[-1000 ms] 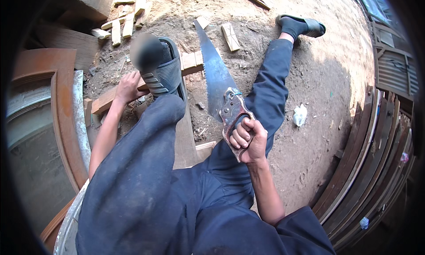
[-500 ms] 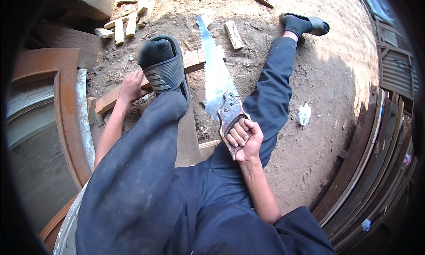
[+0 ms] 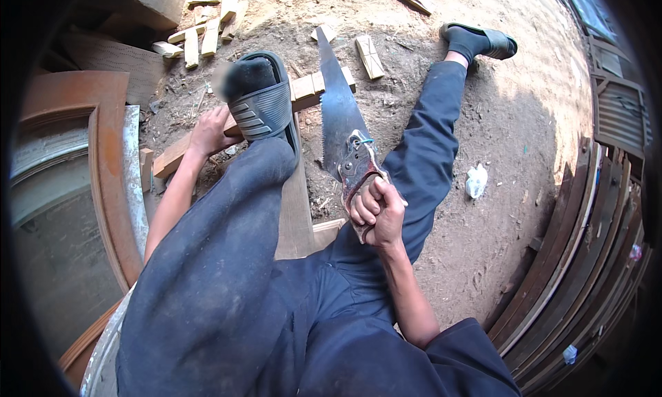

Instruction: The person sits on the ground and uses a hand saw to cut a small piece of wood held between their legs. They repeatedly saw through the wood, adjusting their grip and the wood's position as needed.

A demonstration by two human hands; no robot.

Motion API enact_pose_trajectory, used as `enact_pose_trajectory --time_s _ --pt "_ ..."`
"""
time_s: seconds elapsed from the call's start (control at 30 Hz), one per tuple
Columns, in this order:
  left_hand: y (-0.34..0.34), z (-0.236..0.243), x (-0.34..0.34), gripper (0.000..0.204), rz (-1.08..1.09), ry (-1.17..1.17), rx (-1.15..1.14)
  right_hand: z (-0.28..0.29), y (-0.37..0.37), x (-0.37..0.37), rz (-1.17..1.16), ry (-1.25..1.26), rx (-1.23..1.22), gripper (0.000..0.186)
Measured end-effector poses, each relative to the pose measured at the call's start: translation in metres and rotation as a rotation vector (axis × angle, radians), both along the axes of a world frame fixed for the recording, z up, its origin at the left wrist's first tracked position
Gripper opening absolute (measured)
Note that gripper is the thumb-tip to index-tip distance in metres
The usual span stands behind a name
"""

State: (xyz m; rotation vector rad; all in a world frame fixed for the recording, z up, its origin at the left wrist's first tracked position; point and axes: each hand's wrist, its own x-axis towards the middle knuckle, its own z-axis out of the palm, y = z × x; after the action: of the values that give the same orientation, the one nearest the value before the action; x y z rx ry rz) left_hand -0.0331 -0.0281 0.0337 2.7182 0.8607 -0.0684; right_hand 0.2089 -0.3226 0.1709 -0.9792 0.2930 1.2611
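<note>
- Far left: a curved brown wooden door frame lies flat, its arched rail bending toward the picture's edge; a pale strip runs along its inner side.
- Upper left: a heap of short wood offcuts sits on the ground, beside a thick dark beam.
- Ground: bare sandy dirt, strewn with chips and sawdust, sunlit toward the upper right.
- Left hand: arm stretched forward, palm down, fingers closed narrowly over the wooden batten near its left end.
- Wooden batten: lies crosswise on the dirt, pinned under a black slide sandal on the raised left foot.
- Handsaw: the blade stands across the batten just right of the sandal, teeth along its left edge, tip pointing away from the person.
- Right hand: fist wrapped tight round the saw's worn wooden handle, forearm rising from the lower edge, elbow bent.
- Right of the saw: a loose wood block lies apart on the dirt; the right leg in dark blue trousers stretches out to a second sandal.
- Further right: a crumpled white scrap rests on the dirt.
- Far right: stacked brown wooden frames lean along the edge.
</note>
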Motion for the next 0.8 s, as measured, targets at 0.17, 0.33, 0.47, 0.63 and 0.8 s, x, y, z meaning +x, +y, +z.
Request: enact_pose_trajectory --time_s 0.17,0.33,0.47,0.63,0.8 --pt "-0.002 0.001 0.001 0.079 0.029 0.023 -0.004 -0.004 -0.001 0.009 0.094 -0.252 -0.051 0.024" --pt "-0.001 -0.004 -0.002 0.081 0.016 0.026 0.021 0.004 0.004 0.009 0.126 -0.313 -0.090 0.020" --pt "0.000 -0.008 -0.004 0.081 0.000 0.016 0.044 0.010 0.010 0.007 0.135 -0.339 -0.113 0.020" --pt "-0.001 -0.007 -0.003 0.082 -0.003 0.018 0.053 0.009 0.011 0.003 0.094 -0.263 -0.131 0.022" --pt "-0.002 -0.008 -0.004 0.082 0.018 0.061 0.076 0.006 0.011 0.014 -0.145 0.279 0.019 0.028"
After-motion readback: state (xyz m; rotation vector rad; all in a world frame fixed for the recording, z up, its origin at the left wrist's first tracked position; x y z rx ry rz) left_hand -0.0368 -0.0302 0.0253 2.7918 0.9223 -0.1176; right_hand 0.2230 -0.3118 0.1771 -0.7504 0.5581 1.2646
